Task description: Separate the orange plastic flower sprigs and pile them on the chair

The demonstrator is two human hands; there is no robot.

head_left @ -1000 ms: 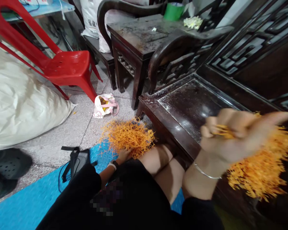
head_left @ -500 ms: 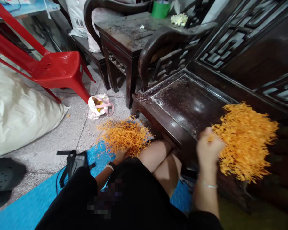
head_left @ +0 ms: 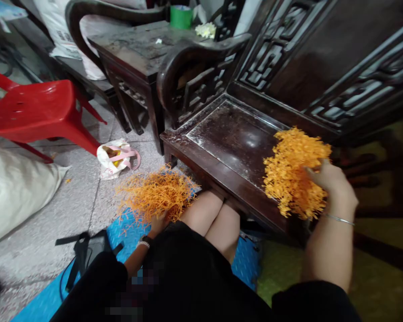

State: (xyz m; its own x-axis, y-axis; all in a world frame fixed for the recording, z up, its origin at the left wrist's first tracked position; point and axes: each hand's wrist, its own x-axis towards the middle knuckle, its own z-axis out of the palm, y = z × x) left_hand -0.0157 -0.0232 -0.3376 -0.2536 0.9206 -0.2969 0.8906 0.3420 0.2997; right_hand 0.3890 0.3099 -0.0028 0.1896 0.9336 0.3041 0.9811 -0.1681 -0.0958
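My left hand is low by my lap, its fingers partly hidden around a loose bunch of thin, branching orange stems, which look artificial. A denser bunch of orange artificial flower sprigs rests at the near right edge of the dark wooden bench seat. Against the right side of this denser bunch is my right hand, thumb apart from the fingers and touching the sprigs. Some of its fingertips are hidden among them.
A red plastic chair and a large pale sack stand left. On the floor are a small white bag with pink handles, a black bag and a blue mat. A side table bears green tape.
The view has swung right. My right hand has gone from a closed fist left of the dense orange bunch to its right side, fingers apart. My left hand still holds its stems.
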